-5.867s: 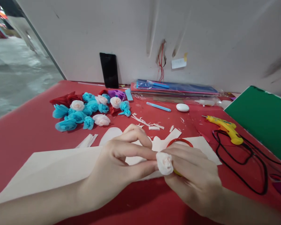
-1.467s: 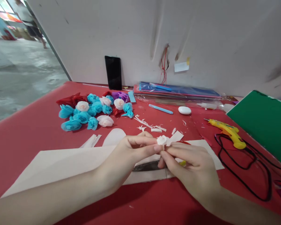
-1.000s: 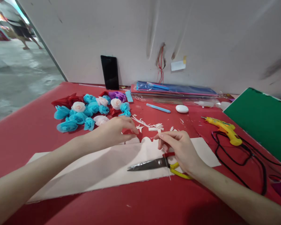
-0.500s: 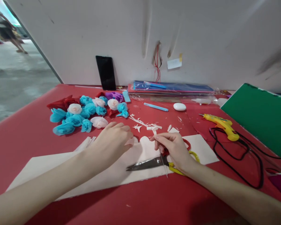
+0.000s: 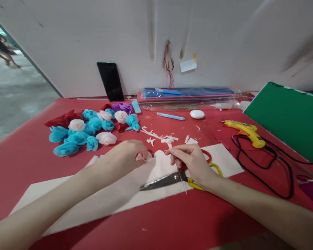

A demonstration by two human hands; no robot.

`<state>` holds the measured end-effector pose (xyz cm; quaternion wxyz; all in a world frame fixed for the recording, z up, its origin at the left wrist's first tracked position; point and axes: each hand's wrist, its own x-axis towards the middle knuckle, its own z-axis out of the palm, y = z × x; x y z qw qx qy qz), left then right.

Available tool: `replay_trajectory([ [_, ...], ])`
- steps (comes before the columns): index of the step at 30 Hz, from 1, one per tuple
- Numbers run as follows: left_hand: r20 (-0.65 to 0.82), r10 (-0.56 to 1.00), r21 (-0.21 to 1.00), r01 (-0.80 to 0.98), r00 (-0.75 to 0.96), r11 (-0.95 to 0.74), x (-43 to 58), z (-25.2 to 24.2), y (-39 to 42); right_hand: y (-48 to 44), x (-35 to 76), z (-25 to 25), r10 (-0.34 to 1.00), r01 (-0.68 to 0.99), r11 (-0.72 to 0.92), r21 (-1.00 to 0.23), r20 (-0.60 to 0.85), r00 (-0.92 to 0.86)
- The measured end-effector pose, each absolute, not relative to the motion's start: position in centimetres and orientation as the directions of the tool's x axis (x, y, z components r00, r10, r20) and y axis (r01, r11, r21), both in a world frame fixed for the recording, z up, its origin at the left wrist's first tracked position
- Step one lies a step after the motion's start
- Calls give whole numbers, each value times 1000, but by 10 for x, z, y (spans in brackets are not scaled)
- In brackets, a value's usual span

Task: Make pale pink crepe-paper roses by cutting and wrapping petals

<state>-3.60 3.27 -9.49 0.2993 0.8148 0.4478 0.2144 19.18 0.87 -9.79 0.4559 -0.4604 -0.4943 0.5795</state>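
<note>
Stretched slantwise behind the near edge of the red surface point(image 5: 120, 232), a long sheet of white paper point(image 5: 114, 198). Laid on it, scissors point(image 5: 164, 181) with red and yellow handles, blades toward the left edge, long axis roughly along the near edge. Slanting over them toward the near edge, a thin pale stem point(image 5: 183, 182), upper end pinched in the fingers of the right hand point(image 5: 191, 161), thumb and forefinger together. To the right of the left hand point(image 5: 131, 151), well apart from its fingers, that same stem; nearer by far, the right hand. Left fingers curled low over the far side of the sheet; impossible to tell whether holding anything. Between both hands, a rounded white cut-out point(image 5: 159, 152), just beside the right fingertips. Farther back, white paper scraps point(image 5: 153, 134). Toward the far left corner, a heap of blue, white, red and purple fabric-like flowers point(image 5: 95, 124); toward the right edge, a yellow glue gun point(image 5: 246, 132). Near the far edge, a pale blue pen point(image 5: 170, 116) and a black phone point(image 5: 111, 81), upright against the partition point(image 5: 219, 41).
</note>
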Motion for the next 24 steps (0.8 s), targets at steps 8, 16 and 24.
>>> replay_trajectory([
  [8,-155,860,574,752,487,-323,-31,-78,41,9,191,-98,984,-64,-87,-994,-76,-162],
  [16,140,909,715,595,393,-368,-32,-49,41,8,194,-98,985,-34,-39,-999,-33,-171],
  [24,367,783,764,318,502,-562,-17,-25,10,-13,188,-64,965,14,90,-996,83,-250],
])
